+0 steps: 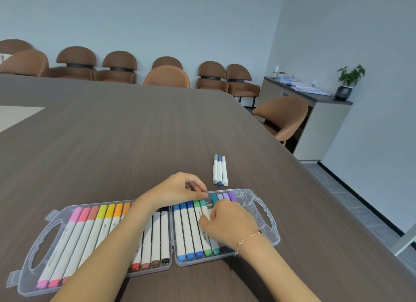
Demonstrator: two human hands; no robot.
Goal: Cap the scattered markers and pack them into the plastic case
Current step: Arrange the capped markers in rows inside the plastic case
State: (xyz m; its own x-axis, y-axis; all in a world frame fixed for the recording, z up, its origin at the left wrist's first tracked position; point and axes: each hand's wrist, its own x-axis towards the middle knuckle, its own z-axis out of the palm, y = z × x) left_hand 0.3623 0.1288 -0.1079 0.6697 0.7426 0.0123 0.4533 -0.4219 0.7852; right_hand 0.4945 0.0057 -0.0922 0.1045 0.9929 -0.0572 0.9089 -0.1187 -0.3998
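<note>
A clear plastic case lies open on the brown table, both halves holding rows of white markers with coloured caps. My left hand reaches across the left half and its fingertips pinch the top end of a teal-capped marker in the right half. My right hand lies curled over the middle of the same row, fingers on that marker's barrel. Three capped markers, grey, blue and white, lie side by side on the table just beyond the case.
The table's right edge runs diagonally close to the case. Brown chairs line the far side, and one chair stands at the right corner. A sideboard with papers and a potted plant stands by the wall.
</note>
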